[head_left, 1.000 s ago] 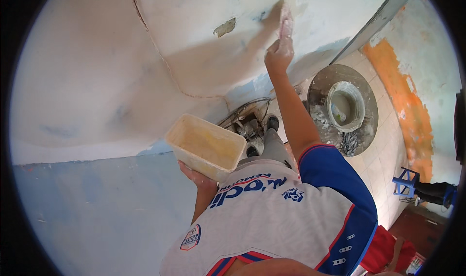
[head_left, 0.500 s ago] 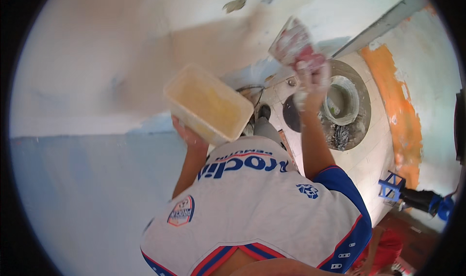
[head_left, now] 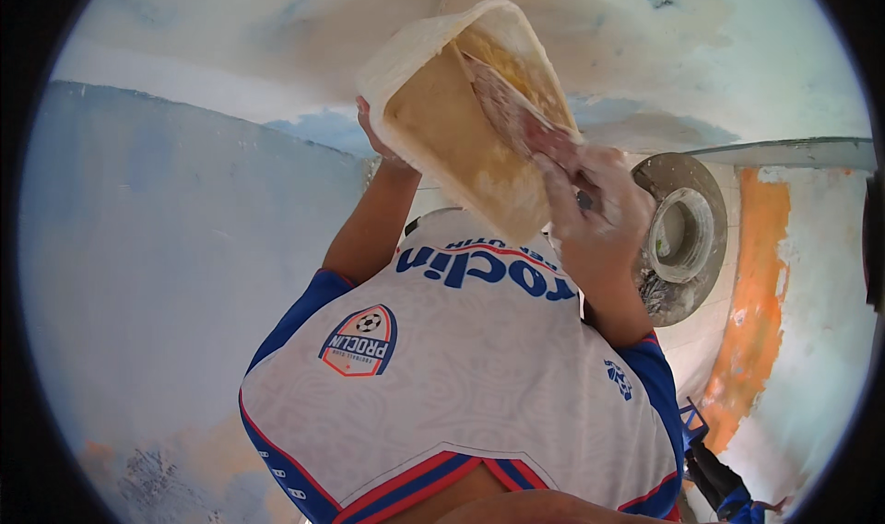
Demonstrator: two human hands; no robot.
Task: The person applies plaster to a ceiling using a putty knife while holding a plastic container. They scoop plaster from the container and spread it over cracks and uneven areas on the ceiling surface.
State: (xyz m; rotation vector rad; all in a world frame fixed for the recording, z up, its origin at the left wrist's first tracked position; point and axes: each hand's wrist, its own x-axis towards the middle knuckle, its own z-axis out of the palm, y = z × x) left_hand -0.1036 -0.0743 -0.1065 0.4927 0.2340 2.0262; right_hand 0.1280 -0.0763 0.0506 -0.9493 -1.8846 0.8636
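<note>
A pale rectangular plastic tub, smeared with yellowish paste inside, is tilted up in front of my chest. My left hand grips its far-left side from behind; most of those fingers are hidden by the tub. In my right hand, which is coated with white residue, is a putty knife with a reddish handle. Its broad, paste-covered blade reaches into the tub, along the inner right side.
A round white bucket stands on a dark round mat on the floor to the right. Patchy blue and white wall fills the left; an orange strip marks the right wall. A person is near a blue stool at lower right.
My right hand has brought the putty knife down and left, from beside the wall into the tub. The tub is raised and tipped more steeply, and the view has turned.
</note>
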